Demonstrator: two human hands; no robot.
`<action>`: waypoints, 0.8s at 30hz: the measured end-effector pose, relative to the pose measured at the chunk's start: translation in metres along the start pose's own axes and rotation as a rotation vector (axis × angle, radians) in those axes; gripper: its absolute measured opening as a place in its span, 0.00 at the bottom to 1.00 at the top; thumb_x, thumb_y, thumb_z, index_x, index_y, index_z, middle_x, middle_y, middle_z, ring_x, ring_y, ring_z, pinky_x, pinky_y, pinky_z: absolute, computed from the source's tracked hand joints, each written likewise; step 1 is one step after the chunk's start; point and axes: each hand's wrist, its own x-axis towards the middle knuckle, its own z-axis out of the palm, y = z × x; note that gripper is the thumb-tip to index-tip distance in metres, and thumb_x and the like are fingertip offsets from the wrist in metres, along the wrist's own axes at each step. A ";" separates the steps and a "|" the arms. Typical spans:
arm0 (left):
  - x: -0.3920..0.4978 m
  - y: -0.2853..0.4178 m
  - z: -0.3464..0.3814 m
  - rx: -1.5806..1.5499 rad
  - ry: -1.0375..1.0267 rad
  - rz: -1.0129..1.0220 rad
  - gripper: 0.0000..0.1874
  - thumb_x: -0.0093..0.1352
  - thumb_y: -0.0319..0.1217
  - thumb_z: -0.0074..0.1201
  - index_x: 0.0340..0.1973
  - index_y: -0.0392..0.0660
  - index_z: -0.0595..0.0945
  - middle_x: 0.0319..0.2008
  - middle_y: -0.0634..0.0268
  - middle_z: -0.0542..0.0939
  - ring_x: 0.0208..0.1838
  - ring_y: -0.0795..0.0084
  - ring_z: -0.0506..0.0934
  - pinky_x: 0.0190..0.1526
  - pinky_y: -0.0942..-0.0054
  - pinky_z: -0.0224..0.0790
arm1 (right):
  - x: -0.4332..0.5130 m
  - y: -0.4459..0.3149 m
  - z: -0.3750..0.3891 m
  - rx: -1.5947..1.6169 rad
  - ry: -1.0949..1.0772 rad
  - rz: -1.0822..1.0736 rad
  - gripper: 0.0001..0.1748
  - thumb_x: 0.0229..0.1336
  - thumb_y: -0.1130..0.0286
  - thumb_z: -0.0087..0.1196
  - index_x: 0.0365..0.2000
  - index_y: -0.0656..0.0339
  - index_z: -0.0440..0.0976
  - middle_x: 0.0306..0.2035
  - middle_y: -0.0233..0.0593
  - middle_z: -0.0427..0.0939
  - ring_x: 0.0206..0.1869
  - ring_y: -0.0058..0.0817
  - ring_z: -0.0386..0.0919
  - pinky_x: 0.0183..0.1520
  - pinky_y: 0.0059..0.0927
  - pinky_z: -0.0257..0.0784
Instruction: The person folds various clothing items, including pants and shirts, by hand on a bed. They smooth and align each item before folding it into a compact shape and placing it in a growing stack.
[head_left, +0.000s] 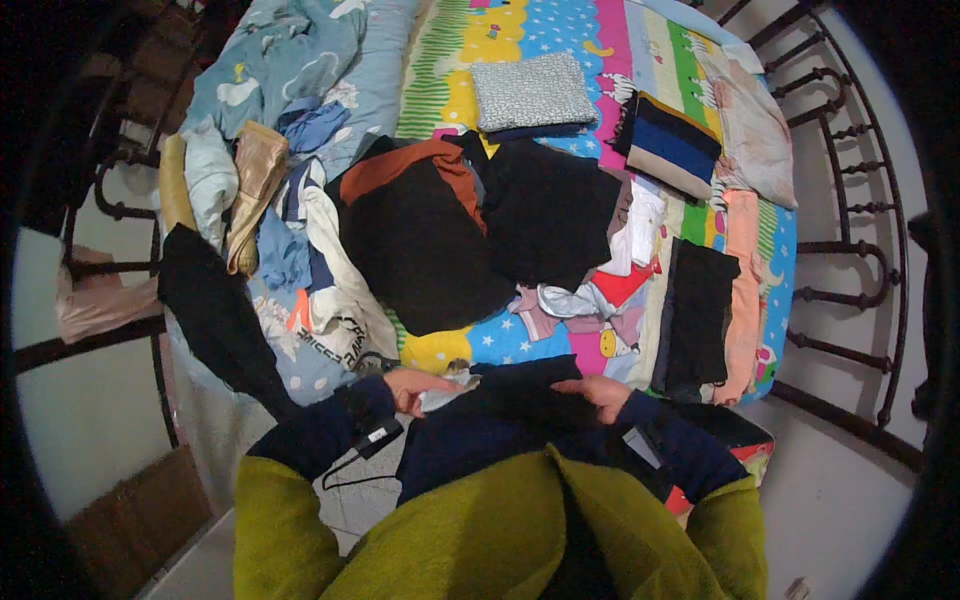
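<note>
A dark garment spans the space between my two hands, close to my body at the near edge of the bed. My left hand grips its left side, with a bit of white cloth showing at the fingers. On the other side, my right hand pinches the garment's upper right part between thumb and fingers. Just beyond lie a large black garment with a rust-brown part and another black garment. The lower part of the held garment blends into my dark clothing.
Folded black trousers, a peach cloth, a striped knitted item and a folded patterned cloth lie on the bed's right half. Mixed clothes, including a white printed garment, are heaped left. Metal rails flank the bed.
</note>
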 end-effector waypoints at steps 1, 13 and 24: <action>-0.002 0.006 0.006 -0.020 0.098 0.053 0.17 0.61 0.48 0.67 0.35 0.52 0.81 0.23 0.71 0.81 0.13 0.79 0.70 0.16 0.78 0.65 | -0.010 -0.007 -0.004 0.364 0.070 0.245 0.41 0.40 0.68 0.61 0.59 0.69 0.65 0.49 0.52 0.79 0.49 0.40 0.79 0.48 0.35 0.75; -0.113 0.194 0.097 -0.247 0.169 0.776 0.11 0.63 0.23 0.54 0.42 0.37 0.79 0.31 0.62 0.82 0.29 0.74 0.81 0.29 0.76 0.76 | -0.022 -0.038 -0.101 1.303 0.246 0.253 0.19 0.65 0.65 0.53 0.52 0.66 0.71 0.45 0.42 0.82 0.44 0.30 0.83 0.47 0.32 0.80; -0.122 0.438 0.178 0.005 -0.032 1.249 0.19 0.63 0.22 0.53 0.51 0.36 0.71 0.38 0.59 0.80 0.36 0.71 0.82 0.37 0.74 0.78 | -0.117 -0.154 -0.310 0.264 1.212 -0.270 0.19 0.58 0.62 0.62 0.40 0.71 0.79 0.36 0.37 0.83 0.35 0.21 0.78 0.41 0.24 0.73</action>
